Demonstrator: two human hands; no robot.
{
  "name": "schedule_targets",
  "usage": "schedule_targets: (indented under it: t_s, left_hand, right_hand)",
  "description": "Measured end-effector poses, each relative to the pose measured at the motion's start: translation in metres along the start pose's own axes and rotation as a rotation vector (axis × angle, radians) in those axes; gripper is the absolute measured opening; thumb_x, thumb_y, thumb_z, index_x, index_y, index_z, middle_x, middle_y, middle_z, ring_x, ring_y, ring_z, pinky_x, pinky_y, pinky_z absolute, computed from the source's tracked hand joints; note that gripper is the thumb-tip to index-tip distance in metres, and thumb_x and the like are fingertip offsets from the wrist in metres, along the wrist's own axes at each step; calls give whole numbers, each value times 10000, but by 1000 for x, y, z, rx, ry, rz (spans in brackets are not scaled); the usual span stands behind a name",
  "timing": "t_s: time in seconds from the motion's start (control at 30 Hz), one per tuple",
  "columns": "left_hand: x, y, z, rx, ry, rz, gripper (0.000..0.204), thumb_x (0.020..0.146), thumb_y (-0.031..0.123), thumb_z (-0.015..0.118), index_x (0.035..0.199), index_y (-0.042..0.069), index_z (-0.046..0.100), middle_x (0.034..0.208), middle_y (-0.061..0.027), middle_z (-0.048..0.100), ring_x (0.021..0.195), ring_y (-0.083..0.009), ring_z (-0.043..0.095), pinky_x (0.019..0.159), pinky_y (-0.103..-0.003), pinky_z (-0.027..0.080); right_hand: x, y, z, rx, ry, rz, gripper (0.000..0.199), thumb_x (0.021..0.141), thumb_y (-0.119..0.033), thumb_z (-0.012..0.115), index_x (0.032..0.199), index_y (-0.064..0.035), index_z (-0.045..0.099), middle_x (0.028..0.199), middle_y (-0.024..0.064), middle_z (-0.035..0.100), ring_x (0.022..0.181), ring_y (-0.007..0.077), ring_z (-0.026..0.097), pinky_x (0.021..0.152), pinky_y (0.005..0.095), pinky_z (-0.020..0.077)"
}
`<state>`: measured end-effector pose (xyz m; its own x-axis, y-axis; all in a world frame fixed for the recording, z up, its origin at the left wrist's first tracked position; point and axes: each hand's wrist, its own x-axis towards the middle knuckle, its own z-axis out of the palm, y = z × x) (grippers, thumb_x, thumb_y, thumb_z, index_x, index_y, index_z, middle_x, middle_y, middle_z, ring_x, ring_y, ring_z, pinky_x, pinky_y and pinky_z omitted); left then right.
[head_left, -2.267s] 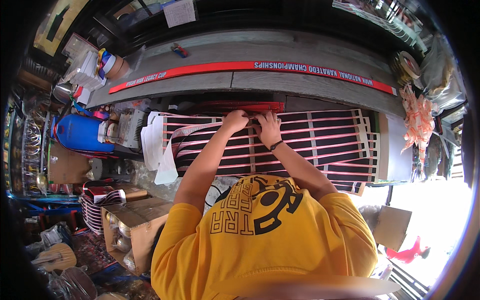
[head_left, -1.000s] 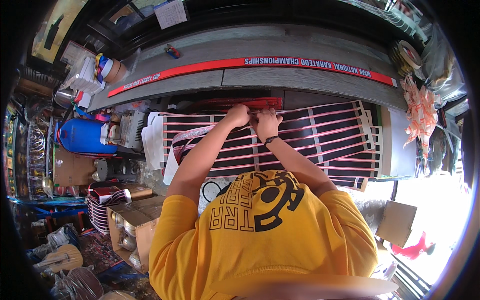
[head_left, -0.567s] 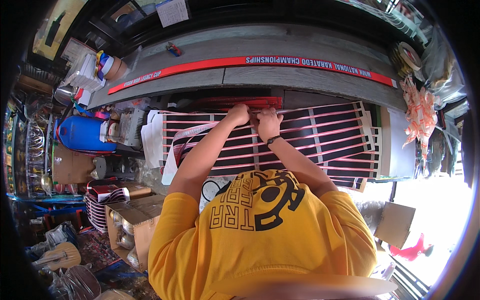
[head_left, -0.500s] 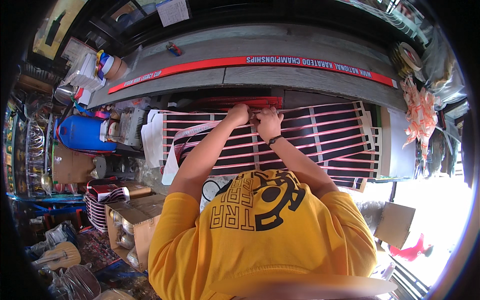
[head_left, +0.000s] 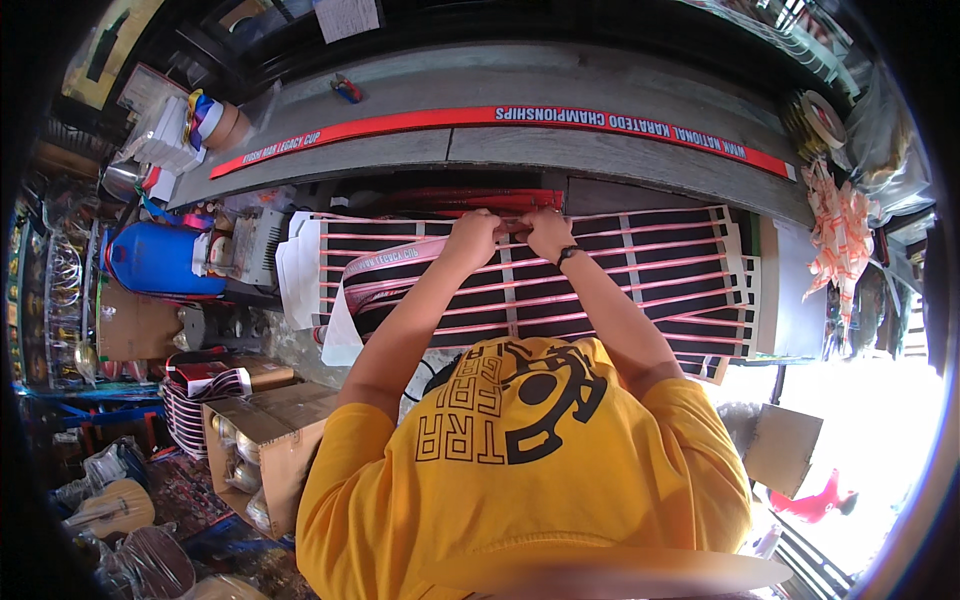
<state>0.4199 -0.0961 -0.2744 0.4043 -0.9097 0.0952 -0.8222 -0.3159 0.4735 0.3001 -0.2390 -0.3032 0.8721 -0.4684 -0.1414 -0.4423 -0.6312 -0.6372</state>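
A stack of long black sheets with pale pink strips across them (head_left: 590,285) lies in front of me, its loose paper ends at the left. At the far edge of the stack, my left hand (head_left: 476,238) is closed with its fingers pinched together. Just to its right my right hand (head_left: 547,234) is closed as well. A small dark reddish bit shows between the fingertips; what it is, I cannot make out. A curled pink printed ribbon (head_left: 385,262) with white backing paper (head_left: 342,335) lies by my left forearm.
A red printed ribbon (head_left: 400,124) stretches along the grey shelf (head_left: 480,80) beyond the hands, with a small lighter-like object (head_left: 346,90) behind it. Red strips (head_left: 480,200) lie under the shelf edge. A blue container (head_left: 165,258) and an open carton (head_left: 275,440) stand left.
My hands have drawn slightly apart at the same far edge, the right one turning flatter with its fingers closing in. The view has shifted a little.
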Motion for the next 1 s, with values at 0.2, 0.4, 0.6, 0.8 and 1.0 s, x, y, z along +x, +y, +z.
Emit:
schedule_targets:
  t_s: [0.2,0.4,0.6,0.8,1.0]
  left_hand:
    - [4,-3,10,-29,-96,-121,159,817,183,667,890,47,703,880,-196,668,867,-377,641,778,-463,507]
    - [6,0,8,3,-58,-94,179,794,162,687,909,24,691,881,-200,673,853,-386,650,752,-447,505]
    - [-5,-6,22,138,268,269,100,707,69,664,807,67,655,818,-117,642,804,-325,626,721,-427,486]
    - [-13,-11,37,169,444,369,138,679,49,644,799,116,632,821,-48,617,811,-272,596,721,-404,464]
    - [-15,-11,42,269,496,353,129,685,104,663,797,152,621,828,-6,592,845,-225,582,784,-395,423]
  right_hand:
    - [-2,0,1,-37,17,-20,183,759,-264,735,940,-252,755,1007,52,709,1112,282,580,922,595,377]
    - [-2,-1,-1,-25,-1,-11,166,763,-298,733,919,-247,758,1002,48,711,1074,281,601,906,588,381]
    - [7,6,9,32,16,62,203,749,-355,724,905,-228,757,992,64,717,1061,281,624,926,611,397]
    - [22,15,19,113,-86,92,262,752,-356,631,923,-194,747,1032,84,718,1058,331,635,943,696,372]
    - [26,15,19,59,-135,114,301,763,-348,579,954,-188,746,1087,105,700,1091,357,618,929,728,363]
